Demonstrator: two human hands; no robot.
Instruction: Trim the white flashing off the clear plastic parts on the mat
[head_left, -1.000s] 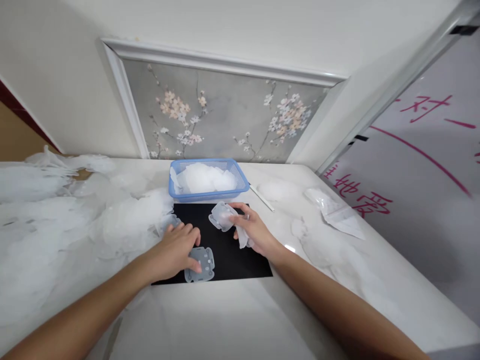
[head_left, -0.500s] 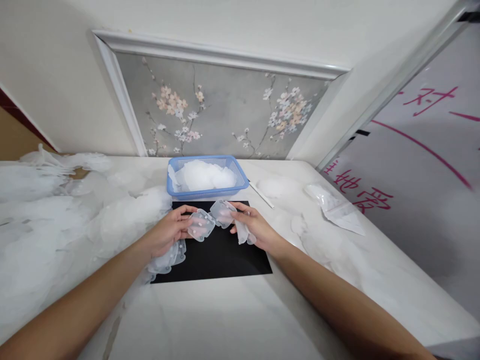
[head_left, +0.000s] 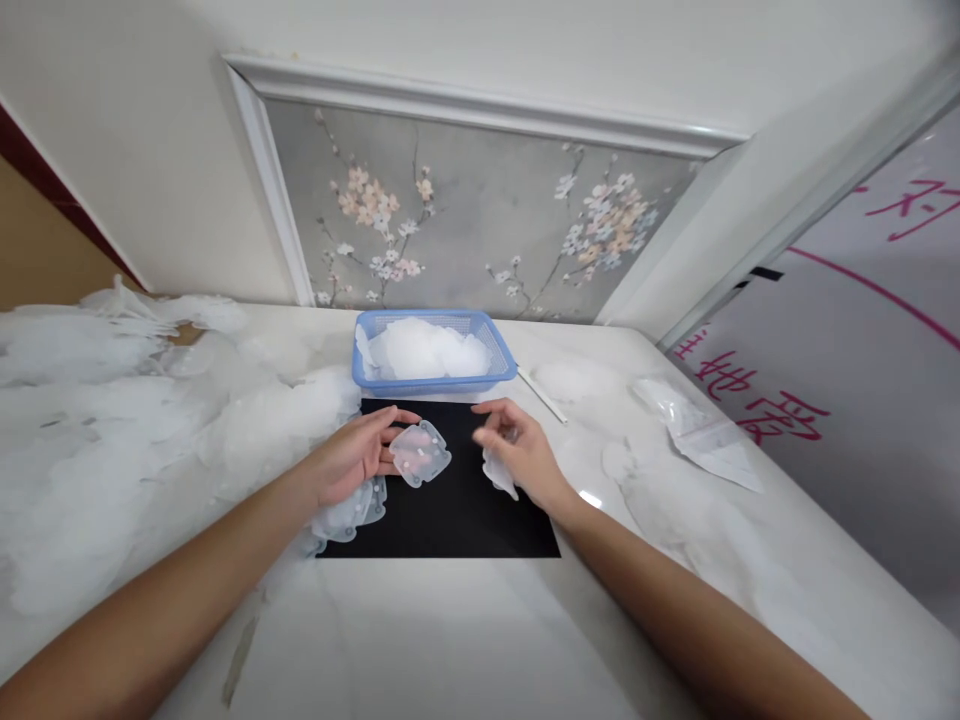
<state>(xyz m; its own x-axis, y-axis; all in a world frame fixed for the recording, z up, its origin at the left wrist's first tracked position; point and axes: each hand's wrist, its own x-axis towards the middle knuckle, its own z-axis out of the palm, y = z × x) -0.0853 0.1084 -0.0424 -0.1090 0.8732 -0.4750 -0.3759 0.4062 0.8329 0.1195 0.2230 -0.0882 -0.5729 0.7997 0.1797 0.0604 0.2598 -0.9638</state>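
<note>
My left hand holds a thin translucent square piece with notched, rounded edges and small white dots, fingers behind it, above a black mat. Over the mat's right side, my right hand is curled with some similar translucent pieces against its palm. Its thumb and forefinger are apart at the tips. More of these pieces overlap at the mat's left edge, partly hidden beneath my left wrist.
A blue basket holding a whitish heap stands behind the mat. Large piles of translucent pieces cover the table's left. To the right lie a white stick and a clear plastic bag. A framed floral panel is behind.
My right hand has drawn away to the right from the left one. The second piece that was spread between the hands no longer shows there. The view has shifted slightly.
</note>
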